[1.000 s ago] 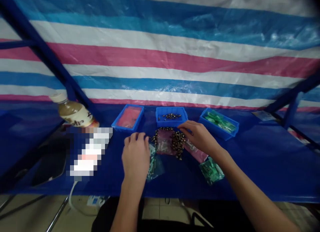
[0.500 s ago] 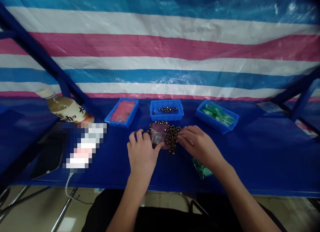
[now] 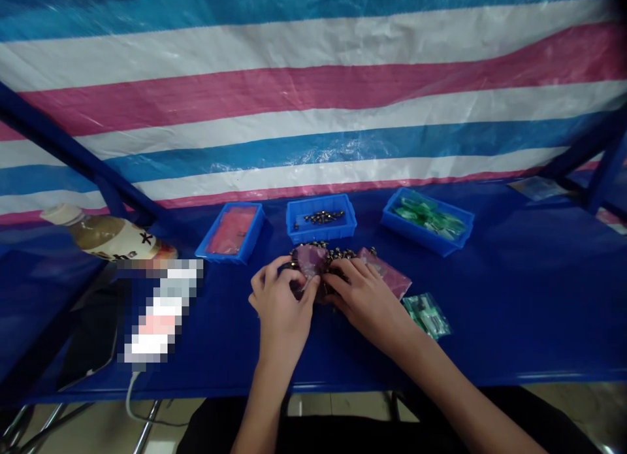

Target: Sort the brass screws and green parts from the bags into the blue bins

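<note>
At the middle of the table, my left hand (image 3: pixel 284 294) is closed around a pinkish see-through plastic bag (image 3: pixel 312 259), its thumb along the near edge. My right hand (image 3: pixel 365 297) reaches to the same bag from the right. Its fingertips are bunched beside my left thumb, and what they pinch is hidden. Small shiny dark-brass metal pieces (image 3: pixel 340 253), perhaps screws, lie heaped behind and between the hands. A second pink plastic bag (image 3: pixel 394 281) lies flat, partly under my right hand. Beside my right wrist rests a green plastic packet (image 3: pixel 427 315).
Along the back stand three blue trays: one with pink bags (image 3: pixel 231 230), one with metal pieces (image 3: pixel 323 217), one with green packets (image 3: pixel 426 213). At left are a drink bottle (image 3: pixel 115 235), a blurred-out white object with a cable (image 3: pixel 130 402), and a dark flat device (image 3: pixel 91 343).
My right hand has moved left across the heap to the bag at my left hand. The bag is now raised and bunched. Another pink bag shows at right. The view has tilted.
</note>
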`<state>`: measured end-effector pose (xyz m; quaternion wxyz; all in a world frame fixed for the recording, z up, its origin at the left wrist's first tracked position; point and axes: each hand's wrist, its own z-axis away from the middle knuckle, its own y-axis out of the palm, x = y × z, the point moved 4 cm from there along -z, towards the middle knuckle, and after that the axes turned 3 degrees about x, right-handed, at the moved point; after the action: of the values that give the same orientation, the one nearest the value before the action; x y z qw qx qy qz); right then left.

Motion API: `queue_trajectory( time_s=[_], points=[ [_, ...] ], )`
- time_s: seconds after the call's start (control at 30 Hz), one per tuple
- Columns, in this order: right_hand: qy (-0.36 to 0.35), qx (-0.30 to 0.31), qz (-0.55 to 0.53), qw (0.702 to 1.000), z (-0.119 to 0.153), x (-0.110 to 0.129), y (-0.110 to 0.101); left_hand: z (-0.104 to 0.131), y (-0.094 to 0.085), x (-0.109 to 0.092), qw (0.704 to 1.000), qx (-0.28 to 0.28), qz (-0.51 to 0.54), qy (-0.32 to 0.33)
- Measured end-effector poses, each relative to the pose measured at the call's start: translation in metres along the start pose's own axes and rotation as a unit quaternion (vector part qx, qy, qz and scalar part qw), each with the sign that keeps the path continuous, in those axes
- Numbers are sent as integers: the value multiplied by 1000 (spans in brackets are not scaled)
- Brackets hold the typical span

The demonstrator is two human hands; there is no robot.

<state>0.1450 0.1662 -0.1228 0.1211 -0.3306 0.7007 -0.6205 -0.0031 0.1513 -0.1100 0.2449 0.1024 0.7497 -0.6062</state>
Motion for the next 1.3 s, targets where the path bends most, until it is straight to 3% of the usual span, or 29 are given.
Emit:
queue_trajectory(
  time_s=[0.1, 0.2, 0.3, 0.43, 0.53, 0.63, 0.73, 0.8, 0.87, 0.97, 1.07, 1.13, 1.3],
  points=[
    [4, -8, -2, 1000, 1, -2, 0, 1, -10, 3, 996, 11, 90, -13],
    [1, -17, -7, 1000, 1, -2, 0, 1, -21, 11, 973, 0, 226, -43],
    [5, -27, -19, 999, 1, -4, -4, -2, -34, 22, 939, -59, 333, -61],
    [50, -61, -24, 997, 3, -20, -15, -5, -52, 43, 909, -163, 375, -84],
    [89, -80, -22, 993, 6, -39, -23, -7, -59, 57, 883, -178, 422, -108],
    [108, -107, -42, 987, 8, -49, -29, -8, -60, 63, 843, -153, 496, -140],
    [111, -150, -143, 972, 9, -39, -35, -8, -55, 57, 812, -112, 553, -147],
    [117, -153, -263, 945, 9, -26, -36, -8, -48, 47, 799, -70, 582, -134],
    [131, -113, -390, 905, 7, -13, -32, -5, -37, 34, 794, -24, 596, -119],
    [138, -61, -529, 835, 6, -1, -24, 2, -19, 11, 795, 60, 594, -104],
    [150, -68, -576, 801, 6, -5, -24, 10, -4, -7, 792, 146, 586, -91],
    [168, -87, -580, 792, 7, -12, -27, 14, 1, -11, 801, 158, 571, -85],
    [187, -108, -627, 748, 11, -20, -31, 15, 1, -4, 855, 133, 491, -96]
  ],
)
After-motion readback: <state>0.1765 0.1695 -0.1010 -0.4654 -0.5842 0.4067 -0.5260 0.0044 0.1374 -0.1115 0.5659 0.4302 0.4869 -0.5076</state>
